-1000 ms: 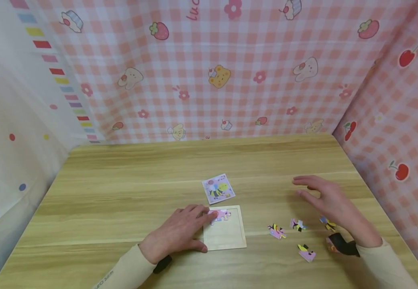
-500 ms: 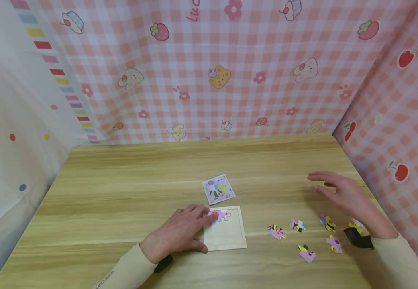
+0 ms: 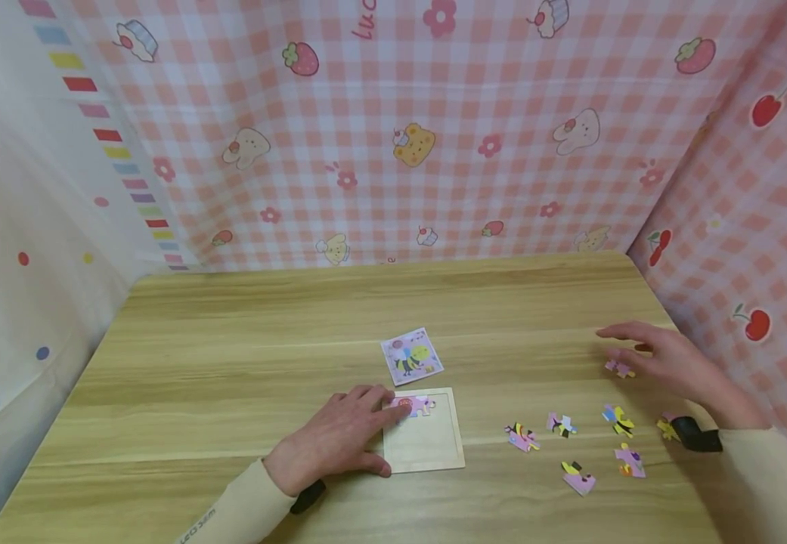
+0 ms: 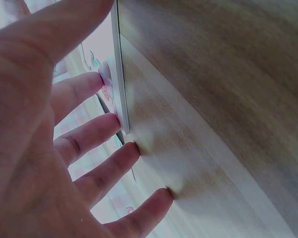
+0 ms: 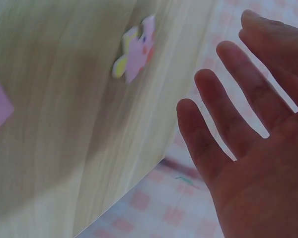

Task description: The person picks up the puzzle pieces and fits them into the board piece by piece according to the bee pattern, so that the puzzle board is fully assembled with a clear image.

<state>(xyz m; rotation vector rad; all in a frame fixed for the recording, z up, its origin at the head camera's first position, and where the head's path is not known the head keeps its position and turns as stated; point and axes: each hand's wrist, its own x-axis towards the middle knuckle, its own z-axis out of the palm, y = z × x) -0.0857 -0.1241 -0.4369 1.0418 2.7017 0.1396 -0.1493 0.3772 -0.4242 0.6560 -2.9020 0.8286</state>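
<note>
- Left hand was spread at the wooden puzzle tray, touching the pink jigsaw section in its far-left corner
- Right hand was loosely spread, pinching nothing, near a small pink piece on the desk; contact, can't tell
- Looked like piece-picking time; next move probably called for a light pinch

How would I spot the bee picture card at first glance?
On the wooden table, find the pale tray the left hand touches. The bee picture card lies just beyond it, slightly turned. Unlike the jigsaw pieces, it is straight-edged and shows a whole bee.
</note>
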